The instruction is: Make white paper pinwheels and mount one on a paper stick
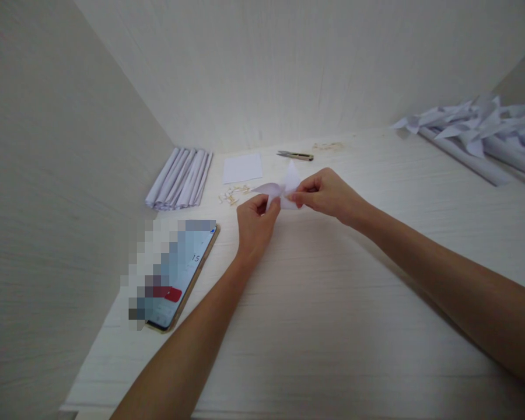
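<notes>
A white paper pinwheel (292, 177) is held above the table between my two hands, its pointed blades standing out to the left and upward. My left hand (257, 224) pinches its lower left part, thumb in front. From the right, my right hand (326, 195) grips the pinwheel near its centre with thumb and forefinger. Whatever fastens the middle is too small to make out. Short pale sticks (233, 195) lie scattered just left of my left hand. Beyond the hands rest thread snips (295, 156) and a stack of white paper squares (242, 168).
Rolled white paper tubes (179, 178) lie in a row at the back left. A phone (186, 280), partly blurred, rests left of my left forearm. Finished-looking pinwheels (476, 125) are heaped with paper tubes (464, 154) at the far right. More small pale bits (329, 146) lie near the back wall.
</notes>
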`<state>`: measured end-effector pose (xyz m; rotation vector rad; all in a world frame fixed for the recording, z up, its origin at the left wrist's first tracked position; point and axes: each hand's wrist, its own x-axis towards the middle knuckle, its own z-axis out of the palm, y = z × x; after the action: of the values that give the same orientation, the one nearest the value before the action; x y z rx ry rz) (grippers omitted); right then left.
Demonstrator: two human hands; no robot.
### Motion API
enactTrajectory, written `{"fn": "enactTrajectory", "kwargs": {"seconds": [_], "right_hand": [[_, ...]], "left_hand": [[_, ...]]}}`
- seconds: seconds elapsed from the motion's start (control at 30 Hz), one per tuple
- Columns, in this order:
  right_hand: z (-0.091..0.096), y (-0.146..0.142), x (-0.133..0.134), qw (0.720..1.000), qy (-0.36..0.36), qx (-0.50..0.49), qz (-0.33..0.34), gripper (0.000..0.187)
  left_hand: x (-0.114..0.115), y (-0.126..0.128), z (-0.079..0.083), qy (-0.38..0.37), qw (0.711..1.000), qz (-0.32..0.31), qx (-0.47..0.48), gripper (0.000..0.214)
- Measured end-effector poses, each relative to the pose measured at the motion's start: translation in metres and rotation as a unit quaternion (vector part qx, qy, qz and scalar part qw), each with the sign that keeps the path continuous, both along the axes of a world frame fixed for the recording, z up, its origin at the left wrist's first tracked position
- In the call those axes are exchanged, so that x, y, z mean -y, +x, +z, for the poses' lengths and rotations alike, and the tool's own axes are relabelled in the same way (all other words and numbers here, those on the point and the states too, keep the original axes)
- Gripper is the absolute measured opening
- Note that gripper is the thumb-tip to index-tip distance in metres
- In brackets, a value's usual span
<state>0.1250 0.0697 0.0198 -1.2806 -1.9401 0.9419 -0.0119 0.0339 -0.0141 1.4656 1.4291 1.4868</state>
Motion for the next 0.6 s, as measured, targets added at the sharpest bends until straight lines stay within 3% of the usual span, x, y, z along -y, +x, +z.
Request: {"fn": "enactTrajectory", "kwargs": {"seconds": [0.13, 0.5, 0.6], "right_hand": [[-0.0011, -0.0007, 0.0009, 1.000, -0.006, -0.019, 0.005, 0.024], [0.0010, -0.0058, 0.0049, 0.982, -0.155, -0.109, 0.002, 0.024], [-0.0013, -0.0077, 0.0083, 0.993, -0.097, -0.064, -0.016, 0.024]], "left_hand": [[0.0000, -0.0004, 0.0004, 0.000, 1.000, -0.002, -0.004, 0.014], [-0.0007, -0.0013, 0.0001, 0.009, 1.000, 0.005, -0.002, 0.015], [-0.0007, -0.0011, 0.0008, 0.002, 1.000, 0.012, -0.001, 0.014]]}}
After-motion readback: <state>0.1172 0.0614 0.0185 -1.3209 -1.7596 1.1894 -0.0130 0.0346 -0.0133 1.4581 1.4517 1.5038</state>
